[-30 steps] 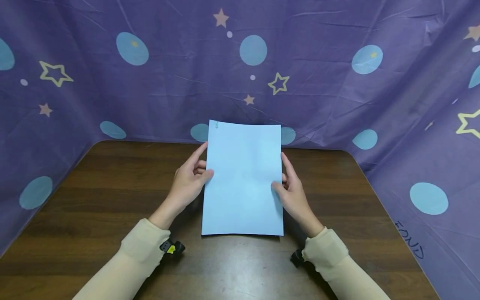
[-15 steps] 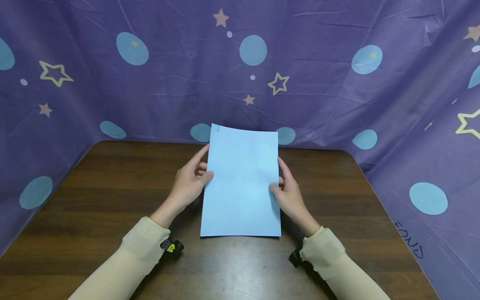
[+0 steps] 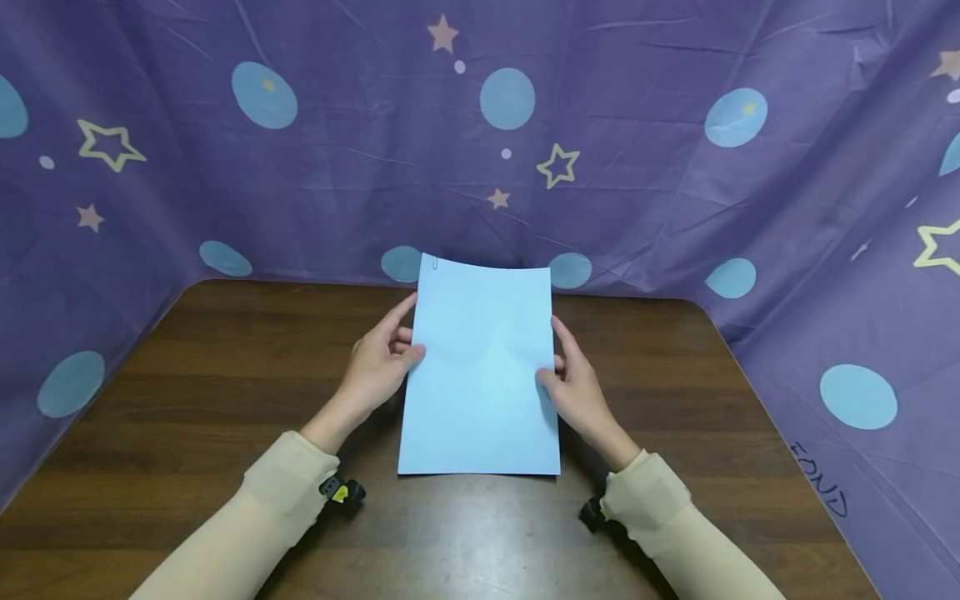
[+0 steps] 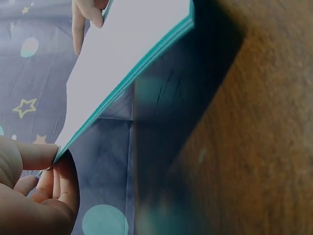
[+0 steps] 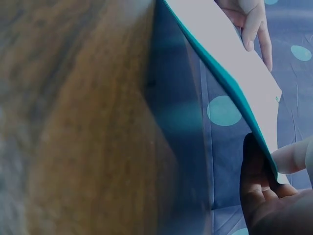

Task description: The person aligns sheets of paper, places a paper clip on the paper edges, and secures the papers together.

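A stack of light blue paper (image 3: 480,375) is held between both hands, its sheet edges showing as teal layers in the left wrist view. A small paper clip (image 3: 434,263) sits at its top left corner. My left hand (image 3: 378,362) pinches the left edge, thumb on the front face and the other fingers beside and behind it. On the opposite edge, my right hand (image 3: 585,396) grips the paper the same way. The top edge bows slightly. The wrist views show the stack (image 4: 122,54) tilted and raised off the table; its back is hidden.
Under the paper is a brown wooden table (image 3: 247,375) with rounded far corners. A purple curtain (image 3: 637,183) with stars and blue dots hangs behind and along both sides. Each cuff carries a black wrist device (image 3: 343,492).
The paper has shifted a little to the left, and its top edge has dropped toward me. My right hand has moved slightly left with it, while the left hand has barely moved.
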`<state>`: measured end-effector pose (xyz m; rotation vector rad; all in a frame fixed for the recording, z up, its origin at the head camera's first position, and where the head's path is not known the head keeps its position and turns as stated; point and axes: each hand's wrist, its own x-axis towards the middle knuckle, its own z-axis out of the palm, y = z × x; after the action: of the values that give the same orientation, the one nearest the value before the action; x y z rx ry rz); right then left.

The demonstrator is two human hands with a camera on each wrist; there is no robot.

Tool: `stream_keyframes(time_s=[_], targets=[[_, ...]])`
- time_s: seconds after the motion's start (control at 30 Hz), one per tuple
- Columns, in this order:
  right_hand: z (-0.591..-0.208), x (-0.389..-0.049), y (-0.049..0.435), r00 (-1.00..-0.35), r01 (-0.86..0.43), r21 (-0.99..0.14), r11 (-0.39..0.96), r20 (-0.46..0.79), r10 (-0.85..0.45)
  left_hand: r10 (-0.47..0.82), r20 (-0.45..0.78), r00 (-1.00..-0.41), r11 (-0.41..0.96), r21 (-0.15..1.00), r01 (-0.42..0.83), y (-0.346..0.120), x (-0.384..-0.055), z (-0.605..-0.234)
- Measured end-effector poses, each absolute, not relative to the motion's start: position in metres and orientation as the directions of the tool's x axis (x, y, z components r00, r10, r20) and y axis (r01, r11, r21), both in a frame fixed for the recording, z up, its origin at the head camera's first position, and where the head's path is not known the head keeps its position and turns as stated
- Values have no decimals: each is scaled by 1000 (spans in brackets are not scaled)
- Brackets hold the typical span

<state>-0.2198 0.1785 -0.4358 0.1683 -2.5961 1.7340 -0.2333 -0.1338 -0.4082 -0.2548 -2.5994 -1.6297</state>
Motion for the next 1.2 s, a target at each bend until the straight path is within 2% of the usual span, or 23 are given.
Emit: stream_keyframes(time_s=[1.2], targets=[[-436, -234, 180, -976, -66, -883, 465, -40, -214, 188, -22, -982, 544, 835, 86, -149, -244, -417]])
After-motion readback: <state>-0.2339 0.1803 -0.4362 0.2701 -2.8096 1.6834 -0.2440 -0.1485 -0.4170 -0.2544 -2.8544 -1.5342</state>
